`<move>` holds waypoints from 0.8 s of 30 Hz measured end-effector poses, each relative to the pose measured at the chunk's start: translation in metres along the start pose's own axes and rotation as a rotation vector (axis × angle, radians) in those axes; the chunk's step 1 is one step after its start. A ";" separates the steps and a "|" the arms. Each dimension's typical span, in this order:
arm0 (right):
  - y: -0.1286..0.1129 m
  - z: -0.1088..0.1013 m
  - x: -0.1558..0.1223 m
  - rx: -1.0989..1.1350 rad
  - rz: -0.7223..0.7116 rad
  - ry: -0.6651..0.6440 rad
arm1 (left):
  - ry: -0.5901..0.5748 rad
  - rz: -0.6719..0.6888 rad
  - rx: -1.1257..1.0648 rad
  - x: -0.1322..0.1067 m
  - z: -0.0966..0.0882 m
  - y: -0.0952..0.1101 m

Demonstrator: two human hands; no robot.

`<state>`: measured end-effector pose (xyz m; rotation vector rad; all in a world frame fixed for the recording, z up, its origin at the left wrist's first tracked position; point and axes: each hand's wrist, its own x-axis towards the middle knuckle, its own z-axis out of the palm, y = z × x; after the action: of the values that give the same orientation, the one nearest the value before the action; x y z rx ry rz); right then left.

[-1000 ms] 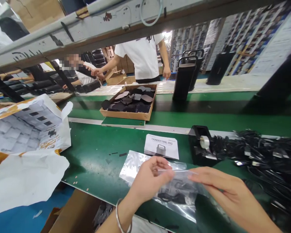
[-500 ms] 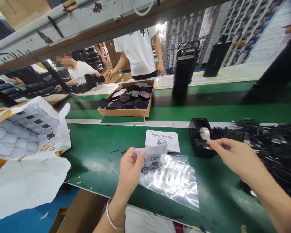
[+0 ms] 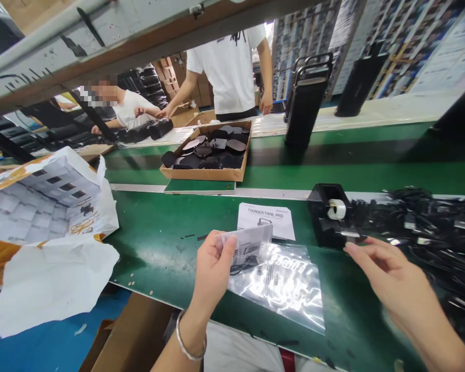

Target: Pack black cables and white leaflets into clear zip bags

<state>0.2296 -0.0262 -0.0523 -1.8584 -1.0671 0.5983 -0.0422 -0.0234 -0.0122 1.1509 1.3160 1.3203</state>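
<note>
My left hand (image 3: 211, 271) pinches the folded top edge of a clear plastic bag (image 3: 279, 281) that lies on the green table (image 3: 158, 243); a black cable shows inside the bag near the fold. My right hand (image 3: 391, 281) hovers just in front of the black tape dispenser (image 3: 329, 214), fingers drawn together near its cutting edge. Whether a strip of tape is between them I cannot make out. A white leaflet printed "Thunder Trail Pro" (image 3: 266, 219) rests flat just behind the bag.
A heap of black cables (image 3: 430, 227) fills the right of the table. Torn white packaging (image 3: 50, 227) sits at the left. Beyond a green conveyor stands a cardboard tray of black discs (image 3: 207, 155) and tall black speakers (image 3: 306, 103). Two people work across the line.
My right hand let go of the bag, reached to the tape dispenser, and now draws back from it. My left hand keeps the bag's top folded over.
</note>
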 end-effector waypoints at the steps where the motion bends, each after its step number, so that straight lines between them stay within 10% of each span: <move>1: 0.001 -0.002 -0.002 -0.073 -0.013 0.000 | 0.004 0.000 0.003 0.000 0.001 0.000; 6: -0.010 -0.018 -0.028 -0.170 -0.066 -0.145 | 0.002 0.009 0.049 -0.007 0.011 0.001; 11: -0.053 -0.008 -0.071 0.346 -0.052 -0.502 | -0.043 0.034 0.081 -0.018 0.034 0.002; 18: -0.078 0.036 -0.083 0.608 0.020 -0.423 | -0.088 0.044 0.074 -0.033 0.051 0.011; 24: -0.058 0.041 -0.072 0.249 -0.018 -0.518 | -0.069 -0.030 -0.052 -0.038 0.050 0.012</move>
<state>0.1371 -0.0555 -0.0231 -1.5082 -1.2657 1.1879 0.0126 -0.0538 -0.0006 1.1273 1.2375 1.2753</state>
